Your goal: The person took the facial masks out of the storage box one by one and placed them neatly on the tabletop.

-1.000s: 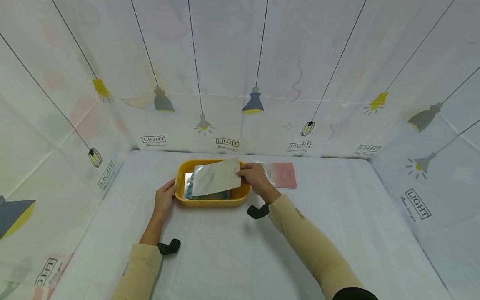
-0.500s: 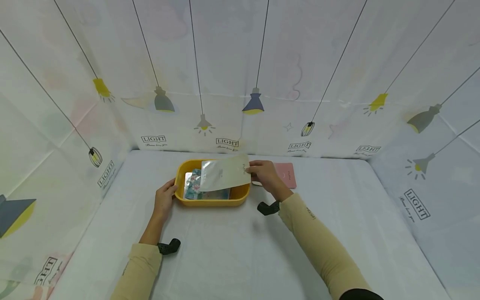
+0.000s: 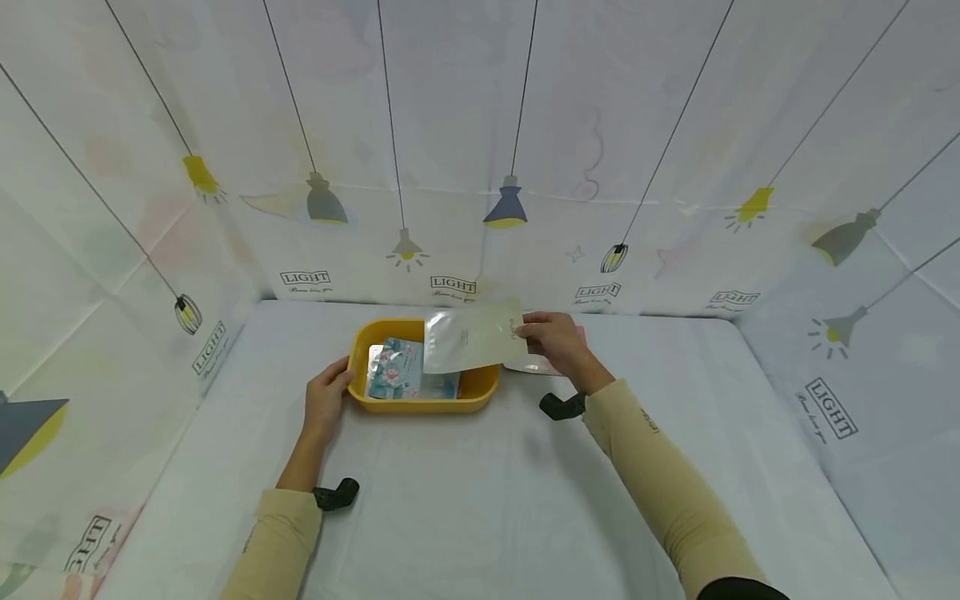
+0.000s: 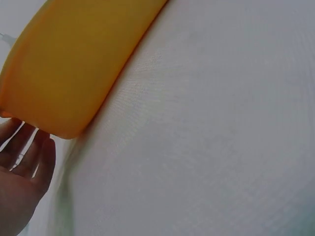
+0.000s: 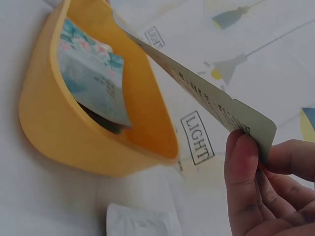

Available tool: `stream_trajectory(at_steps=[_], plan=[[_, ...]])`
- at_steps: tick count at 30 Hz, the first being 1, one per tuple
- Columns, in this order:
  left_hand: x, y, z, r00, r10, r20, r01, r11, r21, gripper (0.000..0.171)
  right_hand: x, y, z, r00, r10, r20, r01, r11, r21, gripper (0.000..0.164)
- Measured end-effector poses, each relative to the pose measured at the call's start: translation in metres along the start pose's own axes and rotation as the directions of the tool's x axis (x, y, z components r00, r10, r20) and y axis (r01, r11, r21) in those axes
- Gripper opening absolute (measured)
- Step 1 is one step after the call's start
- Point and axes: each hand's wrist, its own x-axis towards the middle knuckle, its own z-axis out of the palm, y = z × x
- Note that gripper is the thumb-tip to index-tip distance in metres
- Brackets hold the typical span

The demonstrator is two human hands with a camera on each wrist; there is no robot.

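My right hand (image 3: 557, 340) pinches a flat cream sachet (image 3: 472, 337) by its right end, thumb and fingers on opposite faces. The sachet (image 5: 255, 117) is raised and tilted over the right part of a yellow plastic basin (image 3: 420, 407), seen nearly edge-on in the right wrist view. Inside the basin lie a blue floral sachet (image 3: 397, 371) and other silvery packets under it. My left hand (image 3: 326, 400) rests at the basin's left end. In the left wrist view, its loosely extended fingertips touch the outer wall of the basin (image 4: 78, 69); the thumb is hidden there.
A pink and silver sachet (image 3: 536, 365) lies on the white-covered table (image 3: 480, 492) right of the basin, partly behind the right hand. A white backdrop (image 3: 450, 108) with printed lamps rises behind the table's far edge.
The right hand has drawn the cream sachet rightward and slightly up, uncovering the blue floral sachet in the basin. The left hand and basin have stayed in place.
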Motion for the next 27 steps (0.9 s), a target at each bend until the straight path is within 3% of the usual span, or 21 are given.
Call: stream_trajectory(at_steps=[8, 19, 27], plan=[[-0.001, -0.003, -0.002, 0.997, 0.068, -0.018, -0.068, 0.997, 0.022, 0.044, 0.002, -0.004, -0.028, 1.0, 0.005, -0.021, -0.005, 1.0, 0.016, 0.044], [0.001, -0.006, 0.001, 0.995, 0.089, -0.043, -0.086, 0.994, 0.06, 0.044, 0.002, -0.001, -0.084, 0.998, -0.01, -0.067, 0.011, 1.0, 0.009, 0.05], [0.002, -0.007, 0.002, 0.995, 0.082, -0.048, -0.079, 0.995, 0.065, 0.043, -0.003, 0.015, -0.128, 0.995, 0.026, -0.101, -0.021, 0.999, 0.05, 0.052]])
